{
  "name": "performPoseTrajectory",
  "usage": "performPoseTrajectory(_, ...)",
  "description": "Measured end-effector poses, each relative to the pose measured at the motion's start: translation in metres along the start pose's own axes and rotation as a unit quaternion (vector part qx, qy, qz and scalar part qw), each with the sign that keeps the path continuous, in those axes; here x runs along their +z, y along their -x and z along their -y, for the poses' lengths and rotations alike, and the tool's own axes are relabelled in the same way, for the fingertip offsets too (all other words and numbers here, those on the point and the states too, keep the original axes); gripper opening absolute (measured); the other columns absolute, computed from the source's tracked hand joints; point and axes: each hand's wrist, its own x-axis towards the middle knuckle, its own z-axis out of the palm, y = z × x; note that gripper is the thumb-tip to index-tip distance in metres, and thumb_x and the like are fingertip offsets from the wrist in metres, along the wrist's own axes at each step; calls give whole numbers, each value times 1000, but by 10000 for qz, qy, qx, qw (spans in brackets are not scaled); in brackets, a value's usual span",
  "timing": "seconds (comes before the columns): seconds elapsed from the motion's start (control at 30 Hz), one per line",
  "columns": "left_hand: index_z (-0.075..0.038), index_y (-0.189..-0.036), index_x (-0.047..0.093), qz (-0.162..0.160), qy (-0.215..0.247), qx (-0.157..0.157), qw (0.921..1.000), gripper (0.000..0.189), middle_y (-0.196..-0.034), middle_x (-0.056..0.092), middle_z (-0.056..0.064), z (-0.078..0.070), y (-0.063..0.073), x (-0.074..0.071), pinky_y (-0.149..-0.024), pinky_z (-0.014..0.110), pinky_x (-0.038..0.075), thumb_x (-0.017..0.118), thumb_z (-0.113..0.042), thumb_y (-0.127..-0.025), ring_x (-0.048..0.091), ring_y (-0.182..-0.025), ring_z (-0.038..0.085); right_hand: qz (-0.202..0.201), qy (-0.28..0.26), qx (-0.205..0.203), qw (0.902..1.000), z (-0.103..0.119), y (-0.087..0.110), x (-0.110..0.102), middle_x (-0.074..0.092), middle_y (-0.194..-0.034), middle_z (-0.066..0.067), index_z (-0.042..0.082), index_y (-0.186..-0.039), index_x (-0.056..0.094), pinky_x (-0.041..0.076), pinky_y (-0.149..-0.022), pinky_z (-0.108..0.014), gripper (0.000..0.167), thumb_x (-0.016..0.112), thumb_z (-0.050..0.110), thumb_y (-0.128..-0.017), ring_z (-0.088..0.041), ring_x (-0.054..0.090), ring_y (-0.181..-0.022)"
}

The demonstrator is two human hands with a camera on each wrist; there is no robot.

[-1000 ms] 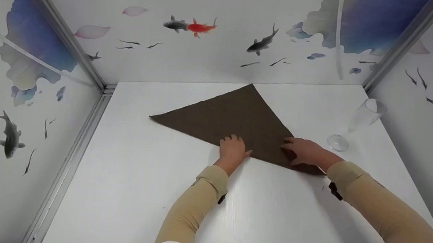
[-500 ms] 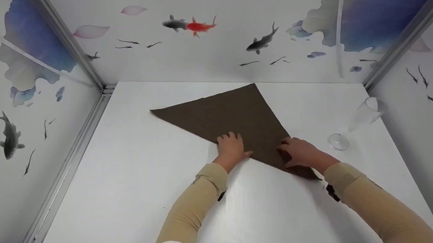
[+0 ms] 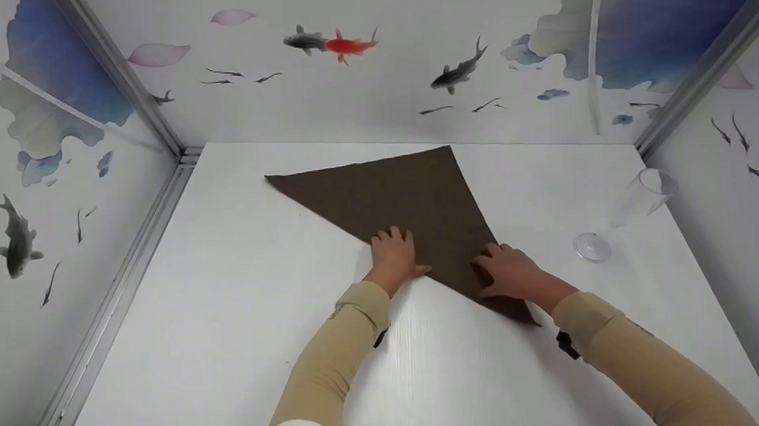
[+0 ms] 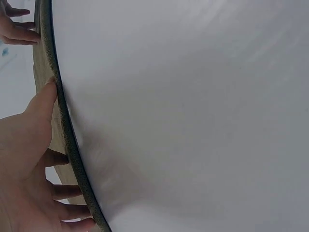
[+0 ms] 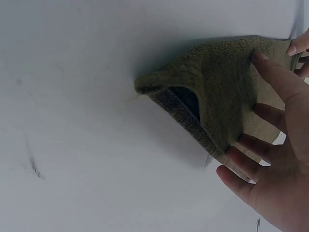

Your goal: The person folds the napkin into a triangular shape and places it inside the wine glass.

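Observation:
A brown cloth [image 3: 411, 199], folded into a triangle, lies on the white table with its long edge toward the person. My left hand [image 3: 395, 254] rests on the middle of that edge, fingers spread and thumb out to the side; in the left wrist view the fingertips and thumb touch the cloth along its rim. Farther right, my right hand [image 3: 511, 272] presses its fingertips on the cloth near the right corner. The right wrist view shows that corner, where the fold [image 5: 186, 99] gapes a little between its layers. Both hands' fingers lie nearly straight on the cloth.
A clear stemmed glass [image 3: 635, 205] lies on its side at the table's right, its foot [image 3: 592, 247] toward my right forearm. White panels with painted fish [image 3: 350, 46] and metal rails [image 3: 126, 269] border the table [image 3: 231, 335].
The cloth has turned clockwise on the table: its left corner has swung away and its right corner has come nearer and leftward. Both hands have shifted slightly left with it.

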Motion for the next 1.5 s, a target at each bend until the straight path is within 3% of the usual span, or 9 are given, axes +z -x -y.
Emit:
performPoseTrajectory(0.4, -14, -153, 31, -46, 215, 83, 9997, 96, -149, 34, 19, 21, 1, 4, -107, 51, 32, 59, -71, -82, 34, -135, 40, -23, -210, 330, 9992, 30, -6, 4, 48, -123, -21, 4, -131, 57, 44, -92, -56, 68, 79, 42, -79, -39, 48, -111)
performPoseTrajectory(0.67, -16, -155, 26, 171, 180, 165, 9996, 95, -153, 30, 17, 32, -2, 4, -110, 54, 27, 62, -66, -83, 31, -138, 39, -182, -372, 249, 9988, 43, -8, 9, 49, -116, -17, 7, -130, 58, 48, -87, -50, 67, 78, 46, -79, -35, 49, -105)
performPoseTrajectory(0.97, -16, -154, 30, 19, 171, 354, 9992, 88, -154, 30, 14, 38, 2, -4, -108, 54, 29, 68, -55, -84, 32, -138, 36, -301, -584, -26, 9978, 47, -10, 8, 50, -112, -15, 8, -131, 62, 48, -85, -43, 56, 74, 39, -85, -29, 48, -100)
performPoseTrajectory(1.3, -13, -137, 51, -250, 186, 797, 9963, 52, -136, 47, 12, 34, 8, -8, -106, 48, 34, 72, -25, -90, 43, -126, 31, -200, -1018, 3, 9946, 55, -12, 5, 50, -111, -14, 5, -124, 64, 49, -86, -43, 45, 73, 31, -88, -29, 49, -101)
performPoseTrajectory(1.5, -14, -134, 56, -346, 32, 941, 9950, 38, -131, 52, 11, 34, 12, -6, -104, 49, 37, 63, -13, -96, 46, -123, 30, -202, -1191, -97, 9926, 60, -12, 5, 51, -110, -12, 5, -121, 65, 49, -87, -41, 42, 72, 31, -88, -26, 50, -100)
